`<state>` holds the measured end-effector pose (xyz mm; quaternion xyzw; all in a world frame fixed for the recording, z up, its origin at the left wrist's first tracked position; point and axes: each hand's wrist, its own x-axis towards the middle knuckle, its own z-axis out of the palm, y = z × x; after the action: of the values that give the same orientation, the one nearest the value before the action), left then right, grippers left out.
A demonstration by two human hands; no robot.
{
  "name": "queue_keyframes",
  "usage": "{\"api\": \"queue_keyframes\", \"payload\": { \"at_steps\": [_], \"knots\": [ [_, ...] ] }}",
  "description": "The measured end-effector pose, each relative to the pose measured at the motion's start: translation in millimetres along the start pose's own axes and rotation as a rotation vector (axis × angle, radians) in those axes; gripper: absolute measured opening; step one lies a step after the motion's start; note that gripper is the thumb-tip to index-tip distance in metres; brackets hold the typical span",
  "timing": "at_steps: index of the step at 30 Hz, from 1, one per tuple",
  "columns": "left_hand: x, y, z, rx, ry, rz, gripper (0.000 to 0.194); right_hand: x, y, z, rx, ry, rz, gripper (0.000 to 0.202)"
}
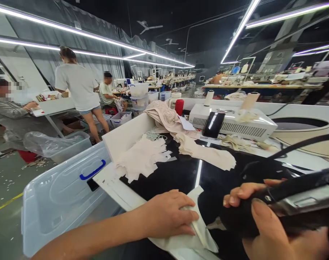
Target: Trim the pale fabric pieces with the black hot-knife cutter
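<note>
My left hand [171, 213] lies palm down on a pale cream fabric piece [201, 224], its fingers pressing the cloth against the glossy black tabletop [178, 180]. On the right, my right hand [273, 224] is wrapped round a black handheld tool [297, 202] with a metal plate on its side. A small cloth scrap [217, 224] sits between the fabric and the tool. Beyond my left hand is a pile of cream cut pieces [144, 157]. Another stack of cream pieces [205, 151] lies farther back.
Behind stand a white vented box [232, 122], a dark phone [213, 124], a red thread cone [179, 107] and lace fabric [167, 117]. A lidded plastic bin [64, 191] is at the left. A black cable [302, 144] arches at the right. Several people work farther off.
</note>
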<state>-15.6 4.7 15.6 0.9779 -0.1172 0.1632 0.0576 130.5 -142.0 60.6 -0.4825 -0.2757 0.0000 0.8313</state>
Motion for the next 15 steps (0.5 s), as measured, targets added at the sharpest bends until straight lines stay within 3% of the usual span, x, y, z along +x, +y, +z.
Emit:
{"api": "queue_keyframes", "payload": {
  "at_steps": [6, 15],
  "knots": [
    [-2.4, -3.1, -1.6, -0.070, 0.024, 0.005, 0.030, -0.1, -7.6, 4.8, 0.048, -0.062, -0.027, 0.036],
    [-4.4, -3.1, -6.5, -0.028, -0.006, 0.046, 0.039, -0.9, -6.7, 6.1, 0.064, -0.091, -0.025, 0.034]
  ]
}}
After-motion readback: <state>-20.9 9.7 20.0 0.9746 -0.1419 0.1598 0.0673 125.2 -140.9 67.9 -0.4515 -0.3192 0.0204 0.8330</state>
